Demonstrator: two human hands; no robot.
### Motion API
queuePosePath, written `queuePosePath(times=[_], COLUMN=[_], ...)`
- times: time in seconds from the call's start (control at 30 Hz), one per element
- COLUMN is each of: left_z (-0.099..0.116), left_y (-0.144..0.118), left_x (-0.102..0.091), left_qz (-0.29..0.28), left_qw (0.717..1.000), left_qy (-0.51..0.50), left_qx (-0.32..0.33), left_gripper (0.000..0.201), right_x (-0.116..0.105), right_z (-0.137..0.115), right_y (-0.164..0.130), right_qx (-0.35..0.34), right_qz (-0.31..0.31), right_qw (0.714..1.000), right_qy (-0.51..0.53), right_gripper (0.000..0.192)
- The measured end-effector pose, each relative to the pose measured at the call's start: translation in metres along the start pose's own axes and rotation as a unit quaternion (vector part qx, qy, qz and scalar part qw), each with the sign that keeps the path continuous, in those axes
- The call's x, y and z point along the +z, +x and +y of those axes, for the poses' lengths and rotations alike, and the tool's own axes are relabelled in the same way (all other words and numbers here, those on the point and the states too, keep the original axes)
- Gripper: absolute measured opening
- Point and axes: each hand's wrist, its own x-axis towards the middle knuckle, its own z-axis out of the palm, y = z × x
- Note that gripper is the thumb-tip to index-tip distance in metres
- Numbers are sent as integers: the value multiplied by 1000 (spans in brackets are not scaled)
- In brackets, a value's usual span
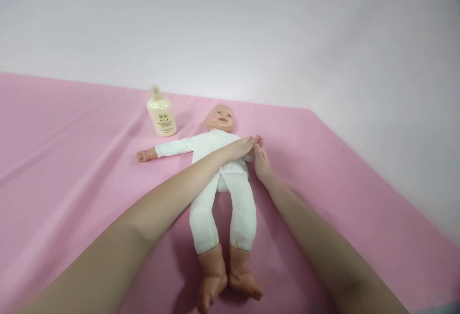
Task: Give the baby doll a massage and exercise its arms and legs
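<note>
A baby doll (pixel 223 151) with a white cloth body lies on its back, its head away from me and its bare feet towards me. Across its belly reaches my left hand (pixel 243 147), closed on the doll's hand at the right side of the picture. From the right, my right hand (pixel 262 162) grips that same doll hand, its thumb pressed near my left fingertips. My fingers hide most of this doll hand. The doll's other arm (pixel 174 147) stretches out to the left on the cloth, touched by neither hand.
A cream pump bottle (pixel 162 115) with a printed label stands upright left of the doll's head. Pink cloth (pixel 309 161) covers the table, with creases on the left. Beyond its back and right edges is a pale white surface (pixel 215 31).
</note>
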Motion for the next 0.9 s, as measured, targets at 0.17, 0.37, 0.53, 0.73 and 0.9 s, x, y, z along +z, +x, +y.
queuePosePath(times=[0.17,0.37,0.53,0.73,0.9], left_z=[-1,-6,-6,-7,-14], left_y=[0,1,1,0,3], left_x=[0,-1,-1,-1,-1], left_qz=[9,2,2,7,7], left_qw=[1000,1000,1000,1000,1000], left_qy=[2,-8,-3,-12,-27], left_qx=[-12,-10,2,-4,6], left_gripper=[54,56,58,57,60], right_x=[1,2,4,6,6], right_z=[0,0,0,-3,-2], right_y=[0,1,2,1,1], right_qx=[-7,1,3,-1,-8], right_qz=[-1,3,4,0,6], right_qw=[1000,1000,1000,1000,1000], right_qy=[14,1,9,18,23], right_gripper=[59,63,66,64,61])
